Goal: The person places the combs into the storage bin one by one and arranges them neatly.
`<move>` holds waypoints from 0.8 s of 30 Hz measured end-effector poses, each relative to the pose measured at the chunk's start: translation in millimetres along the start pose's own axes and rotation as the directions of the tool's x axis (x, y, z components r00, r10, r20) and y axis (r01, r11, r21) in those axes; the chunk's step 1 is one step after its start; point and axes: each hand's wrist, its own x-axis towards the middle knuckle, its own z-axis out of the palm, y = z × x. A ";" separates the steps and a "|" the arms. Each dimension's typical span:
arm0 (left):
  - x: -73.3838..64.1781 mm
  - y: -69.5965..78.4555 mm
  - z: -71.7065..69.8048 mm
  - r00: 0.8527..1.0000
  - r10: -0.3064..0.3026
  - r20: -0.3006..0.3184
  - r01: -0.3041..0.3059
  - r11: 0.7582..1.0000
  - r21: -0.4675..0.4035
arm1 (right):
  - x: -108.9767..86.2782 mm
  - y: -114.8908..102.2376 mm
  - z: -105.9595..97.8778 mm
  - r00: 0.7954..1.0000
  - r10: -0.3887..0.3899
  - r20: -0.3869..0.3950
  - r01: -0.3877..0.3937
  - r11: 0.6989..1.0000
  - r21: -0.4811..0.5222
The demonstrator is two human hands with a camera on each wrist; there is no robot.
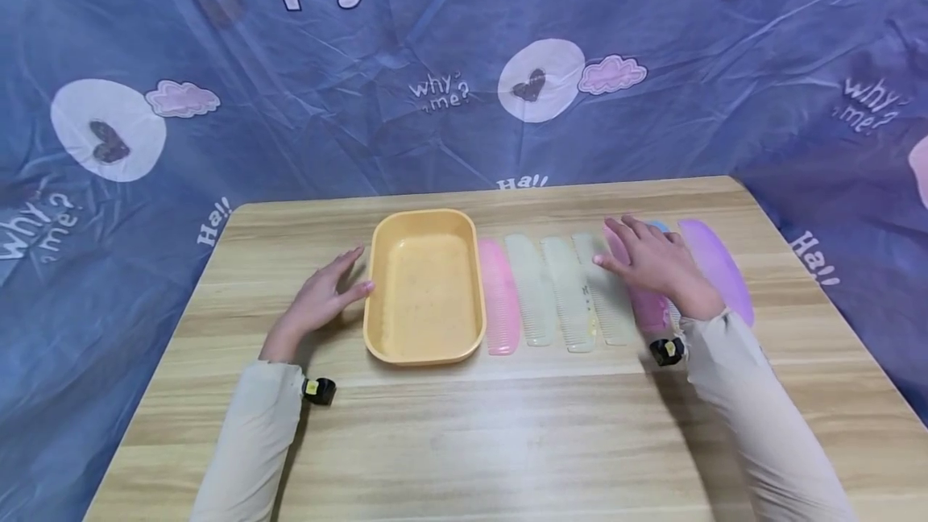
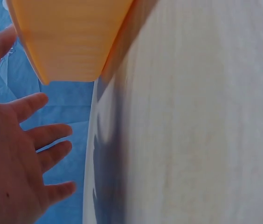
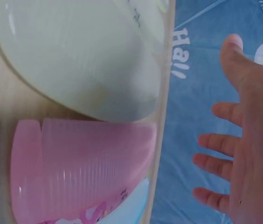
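An orange-yellow plastic tray (image 1: 426, 288) rests on the table, its inside bare. My left hand (image 1: 319, 298) is at its left side, fingers spread and the thumb at the rim; whether it touches is hard to tell. To the tray's right lies a row of combs: a pink comb (image 1: 500, 296), three pale green combs (image 1: 532, 288), a second pink comb (image 3: 85, 163), a blue comb (image 3: 127, 210) and a purple comb (image 1: 718, 272). Above the right part of this row hovers my right hand (image 1: 656, 260), holding nothing, its fingers apart. It hides much of the blue comb and part of the second pink one.
The wooden table (image 1: 471, 441) extends in front of the tray and combs. Behind its far edge hangs a blue printed cloth (image 1: 449, 135), which also falls along both sides.
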 end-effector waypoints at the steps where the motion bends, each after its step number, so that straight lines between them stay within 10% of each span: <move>1: -0.1 -0.8 0.8 1.000 0.000 0.007 0.000 1.000 -0.028 | 1.5 1.1 0.9 1.000 -0.003 0.007 0.003 1.000 0.000; 15: -3.1 -4.8 2.9 0.996 -0.031 0.087 0.057 0.945 -0.323 | 20.4 9.1 9.4 0.999 -0.043 0.030 0.043 0.999 0.005; 24: -4.3 -4.3 5.1 0.996 -0.030 0.082 0.058 0.928 -0.367 | 31.8 11.5 11.5 0.997 -0.042 0.060 0.041 0.999 0.023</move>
